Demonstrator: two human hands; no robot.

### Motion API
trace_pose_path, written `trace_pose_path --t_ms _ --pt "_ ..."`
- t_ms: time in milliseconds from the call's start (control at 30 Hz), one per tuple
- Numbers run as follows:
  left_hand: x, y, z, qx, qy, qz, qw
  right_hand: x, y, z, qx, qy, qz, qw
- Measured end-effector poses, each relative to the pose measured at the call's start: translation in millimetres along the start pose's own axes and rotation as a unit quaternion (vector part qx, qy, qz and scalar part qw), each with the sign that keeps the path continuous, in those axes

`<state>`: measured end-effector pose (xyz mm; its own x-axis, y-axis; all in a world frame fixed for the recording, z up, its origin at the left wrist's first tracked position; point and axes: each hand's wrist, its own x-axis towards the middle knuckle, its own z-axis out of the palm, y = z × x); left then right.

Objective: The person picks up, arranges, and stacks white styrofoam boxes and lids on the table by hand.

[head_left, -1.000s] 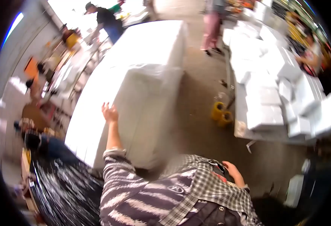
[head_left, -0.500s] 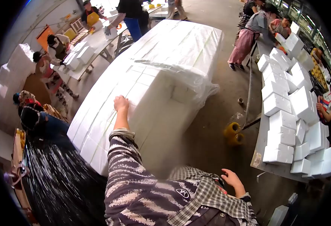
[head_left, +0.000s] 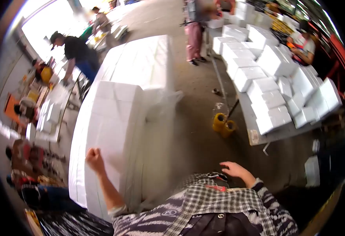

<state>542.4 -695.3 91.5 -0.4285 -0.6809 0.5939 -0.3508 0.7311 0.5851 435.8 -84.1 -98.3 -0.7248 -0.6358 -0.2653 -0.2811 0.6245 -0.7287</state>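
Observation:
A long stack of white foam boxes point(head_left: 111, 114) lies in front of me, its far part covered with translucent plastic film point(head_left: 162, 103). A raised section runs toward me on the near side. My left hand point(head_left: 95, 159) is closed in a fist at the left edge of this section. What its fingers hold, if anything, is hidden. Near my right side my right hand point(head_left: 235, 170) hangs in the air over the checked cloth at my waist, fingers partly stretched out and holding nothing.
To the right stands a long table point(head_left: 265, 135) piled with white foam boxes point(head_left: 272, 118). Yellow tape rolls point(head_left: 224, 125) are on the floor beside it. Co-workers work around, one in pink trousers point(head_left: 194, 41). At left is another table point(head_left: 56, 135) with white boxes.
My left hand has moved down and left, still closed. The near section of the stack now stands higher beyond it. My view has turned right, and my right hand has shifted slightly up and left.

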Motion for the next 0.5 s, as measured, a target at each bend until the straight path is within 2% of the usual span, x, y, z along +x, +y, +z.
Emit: trace_pose_path --t_ms 33,67,100,133,200,233,267,300,333,367,400,500 --pt "7 26 -17 -0.049 0.009 0.063 0.997 5 -16 -7 0.024 -0.011 0.007 1.000" --pt "19 19 -26 -0.103 -0.013 0.073 0.992 10 -35 -16 0.048 -0.016 0.016 0.999" --pt "25 40 -29 -0.189 0.046 0.103 0.975 17 -40 -18 0.041 0.000 -0.054 0.998" --pt "30 59 -34 -0.390 -0.013 0.046 0.919 17 -69 -35 0.046 -0.023 -0.060 0.997" --pt "56 84 -45 -0.491 -0.095 0.096 0.861 15 -100 -48 0.118 0.018 -0.116 0.986" --pt "43 153 -38 -0.520 0.018 -0.003 0.854 -1 -130 -67 0.107 0.065 -0.165 0.978" --pt "42 190 -39 -0.513 0.003 -0.005 0.858 -13 -149 -78 0.215 0.064 -0.152 0.963" --pt "37 233 -38 -0.446 0.006 0.034 0.895 -28 -163 -89 0.259 0.087 -0.171 0.947" --pt "49 238 -28 -0.459 -0.085 0.098 0.879 -44 -170 -98 0.299 0.114 -0.190 0.928" --pt "41 276 -9 -0.486 -0.045 0.122 0.865 -52 -167 -101 0.316 0.141 -0.226 0.911" --pt "31 315 5 -0.507 -0.093 0.158 0.842 -62 -158 -104 0.328 0.174 -0.258 0.892" --pt "-12 425 56 -0.532 -0.225 0.352 0.736 -127 -159 -126 0.384 0.280 -0.272 0.837"
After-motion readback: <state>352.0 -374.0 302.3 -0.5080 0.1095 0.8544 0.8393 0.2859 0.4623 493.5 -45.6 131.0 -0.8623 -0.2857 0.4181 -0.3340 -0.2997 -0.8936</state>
